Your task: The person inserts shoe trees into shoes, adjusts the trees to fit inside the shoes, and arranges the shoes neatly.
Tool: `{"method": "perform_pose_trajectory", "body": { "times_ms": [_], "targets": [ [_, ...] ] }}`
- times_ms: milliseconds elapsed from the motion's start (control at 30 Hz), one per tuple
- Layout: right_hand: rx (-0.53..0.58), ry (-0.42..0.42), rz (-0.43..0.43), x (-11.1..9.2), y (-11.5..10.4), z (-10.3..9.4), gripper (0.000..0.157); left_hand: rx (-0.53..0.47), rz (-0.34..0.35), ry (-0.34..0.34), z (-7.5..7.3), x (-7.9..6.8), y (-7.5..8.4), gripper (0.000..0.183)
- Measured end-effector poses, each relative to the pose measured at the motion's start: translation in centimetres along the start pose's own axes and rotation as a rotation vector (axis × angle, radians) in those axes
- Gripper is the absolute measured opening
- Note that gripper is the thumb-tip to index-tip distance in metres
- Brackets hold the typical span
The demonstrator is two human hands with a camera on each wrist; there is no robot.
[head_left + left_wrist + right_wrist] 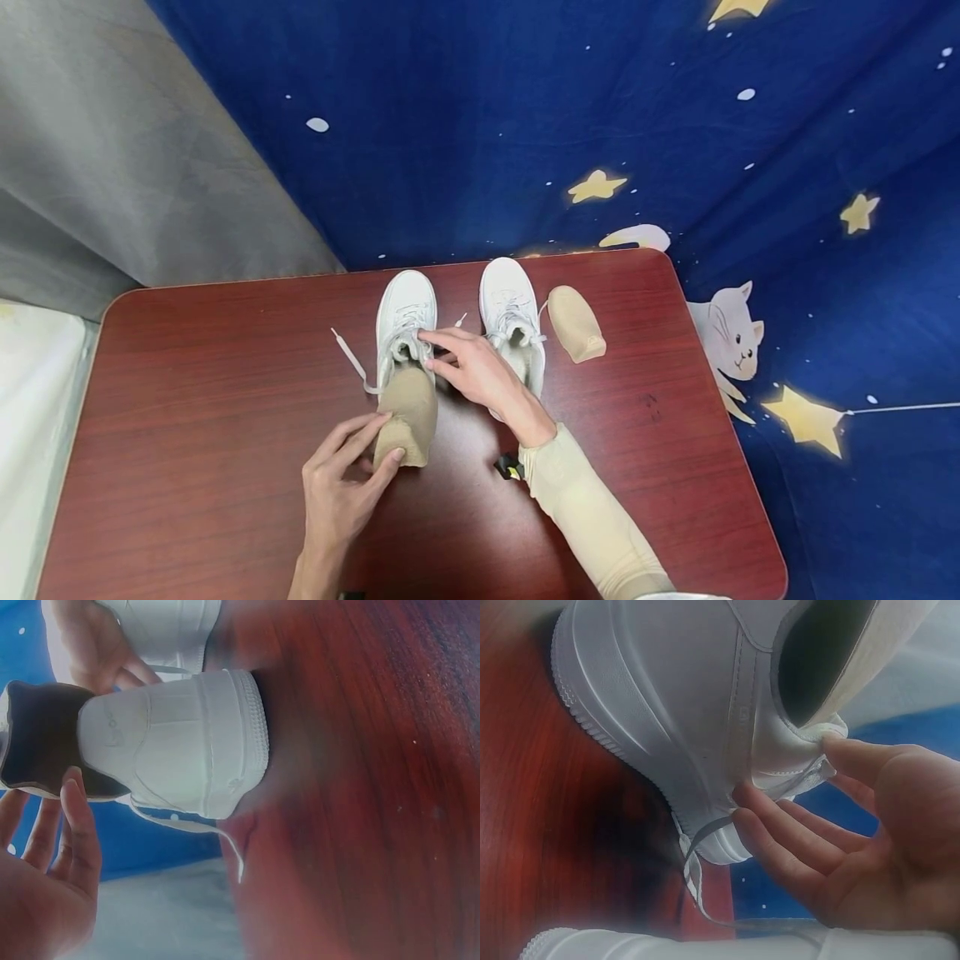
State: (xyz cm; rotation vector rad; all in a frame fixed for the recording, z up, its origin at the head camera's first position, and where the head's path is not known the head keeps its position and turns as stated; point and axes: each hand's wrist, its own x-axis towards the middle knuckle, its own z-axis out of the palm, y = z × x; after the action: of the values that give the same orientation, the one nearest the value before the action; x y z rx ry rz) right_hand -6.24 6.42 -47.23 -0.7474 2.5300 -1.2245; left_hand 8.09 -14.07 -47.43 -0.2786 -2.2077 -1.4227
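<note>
Shoes, a white pair, stand toes-outward on a reddish-brown table (225, 375). In the head view, taking the tabletop as a dial with its far edge at twelve, the first shoe (408, 300) is at twelve, the second shoe (507, 283) at one. The left hand (337, 483) grips a tan insert (408, 408) over the first shoe's heel, its tip at the opening; how far inside, I cannot tell. The right hand (476, 362) grasps that shoe's laced opening, its wrist crossing the second shoe's heel. Another insert (573, 321) lies at two o'clock, a small black object (504, 467) at four beside the sleeve (592, 508). A loose lace (348, 354) trails at the first shoe's nine o'clock. Tabletop stretches widest toward nine; the far edge runs close past both toes, before a blue star-print curtain (480, 125).

In the left wrist view, faint lettering marks the heel tab, too blurred to read. Thumb and fingers pinch the insert at eight o'clock.

In the right wrist view, a tiny side mark is illegible. Thumb presses the opening's rim, fingertips the lacing; the second shoe fills six o'clock.
</note>
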Motion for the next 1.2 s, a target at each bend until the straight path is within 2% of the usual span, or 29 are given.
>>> {"method": "perform_pose_trajectory", "body": {
  "times_ms": [333, 533, 1200],
  "targets": [
    [-0.005, -0.005, 0.003, -0.07, -0.11, -0.08, 0.045, 0.023, 0.007, 0.024, 0.41, 0.42, 0.8, 0.038],
    [0.007, -0.009, 0.008, 0.02, -0.12, -0.03, 0.044, 0.007, -0.019, 0.031, 0.55, 0.5, 0.86, 0.037],
    [0.014, -0.004, 0.023, -0.1, -0.24, -0.12, 0.044, 0.127, -0.011, -0.02, 0.74, 0.75, 0.28, 0.038]
  ]
}}
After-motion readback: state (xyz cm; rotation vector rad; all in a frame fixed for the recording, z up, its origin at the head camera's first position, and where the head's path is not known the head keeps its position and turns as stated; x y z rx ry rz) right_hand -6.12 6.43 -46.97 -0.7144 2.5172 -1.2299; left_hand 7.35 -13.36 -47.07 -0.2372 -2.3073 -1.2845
